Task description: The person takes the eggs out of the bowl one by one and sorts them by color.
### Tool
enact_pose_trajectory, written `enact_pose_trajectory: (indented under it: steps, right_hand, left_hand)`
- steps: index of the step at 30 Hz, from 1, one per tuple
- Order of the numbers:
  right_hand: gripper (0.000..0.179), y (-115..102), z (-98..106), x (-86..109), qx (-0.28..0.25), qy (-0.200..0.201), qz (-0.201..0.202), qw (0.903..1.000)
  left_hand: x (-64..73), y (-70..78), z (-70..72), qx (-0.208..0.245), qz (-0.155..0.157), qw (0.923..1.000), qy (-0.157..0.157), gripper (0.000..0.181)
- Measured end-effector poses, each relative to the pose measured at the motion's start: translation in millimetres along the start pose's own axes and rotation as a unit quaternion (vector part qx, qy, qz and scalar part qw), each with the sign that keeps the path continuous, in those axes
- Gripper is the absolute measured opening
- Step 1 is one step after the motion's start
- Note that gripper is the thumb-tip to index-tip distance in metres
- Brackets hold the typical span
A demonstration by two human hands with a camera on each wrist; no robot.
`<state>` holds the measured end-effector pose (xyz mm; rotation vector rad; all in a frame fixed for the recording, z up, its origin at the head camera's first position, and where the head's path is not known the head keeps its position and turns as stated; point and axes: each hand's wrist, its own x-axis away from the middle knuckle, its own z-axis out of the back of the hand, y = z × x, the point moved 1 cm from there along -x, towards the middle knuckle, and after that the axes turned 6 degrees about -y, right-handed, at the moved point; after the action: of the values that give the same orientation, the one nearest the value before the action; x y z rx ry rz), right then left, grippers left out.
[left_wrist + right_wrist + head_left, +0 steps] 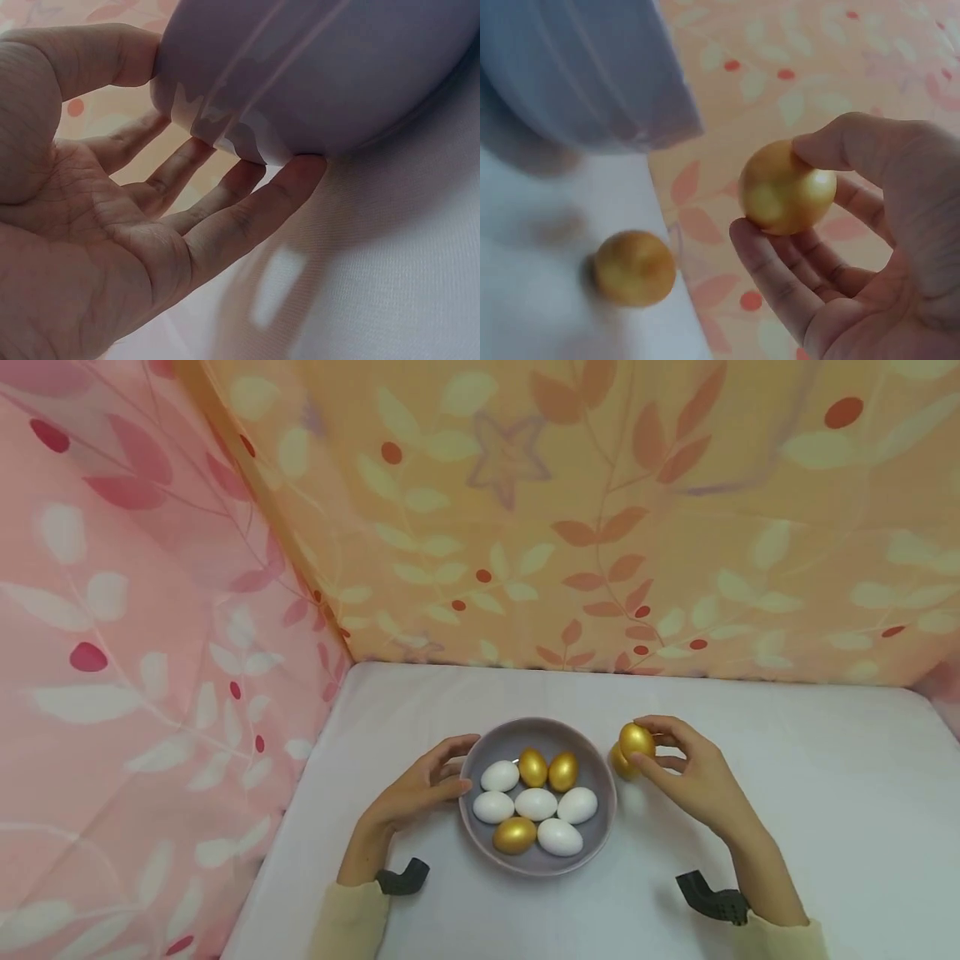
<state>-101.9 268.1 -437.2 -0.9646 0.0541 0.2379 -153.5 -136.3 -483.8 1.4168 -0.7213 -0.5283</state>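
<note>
A purple-grey bowl (538, 867) stands on the white cloth, holding several white eggs (536, 804) and three golden eggs (514, 836). At its left side my left hand (423, 781) holds the bowl, thumb at the rim and fingertips against the outer wall (300, 82). To the right of the bowl, my right hand (697, 772) pinches a golden egg (784, 187) between thumb and fingers, raised off the cloth. Another golden egg (635, 268) lies on the cloth beside the bowl, partly hidden behind the held egg in the head view.
The white-covered table (840, 810) stretches to both sides of the bowl. An orange leaf-patterned cloth (570, 527) hangs along its back edge, and a pink patterned one (150, 652) along the left. Black wrist mounts (711, 897) sit on both forearms.
</note>
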Motion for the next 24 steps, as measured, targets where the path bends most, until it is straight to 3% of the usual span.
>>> enact_pose_trajectory:
  steps: [4, 10, 15, 24]
  right_hand:
    - [0.045, 8, 6, 8.4, 0.011, 0.025, -0.011, 0.9996]
    - [0.044, 17, 7, 7.3, 0.023, 0.041, -0.036, 0.9983]
    - [0.045, 29, 8, 8.1, 0.05, 0.037, -0.068, 0.9957]
    - [0.046, 46, 6, 5.3, 0.086, 0.034, -0.086, 0.992]
  left_hand:
    - [-3.6, -2.9, -4.2, 0.005, -0.006, 0.9999, -0.01, 0.066]
    - [4.2, -0.1, -2.4, 0.004, -0.006, 1.0, 0.002, 0.066]
    - [4.9, 0.6, -1.0, 0.007, -0.004, 0.9999, -0.006, 0.067]
    - [1.6, 1.2, 1.1, 0.003, -0.007, 0.9999, -0.011, 0.067]
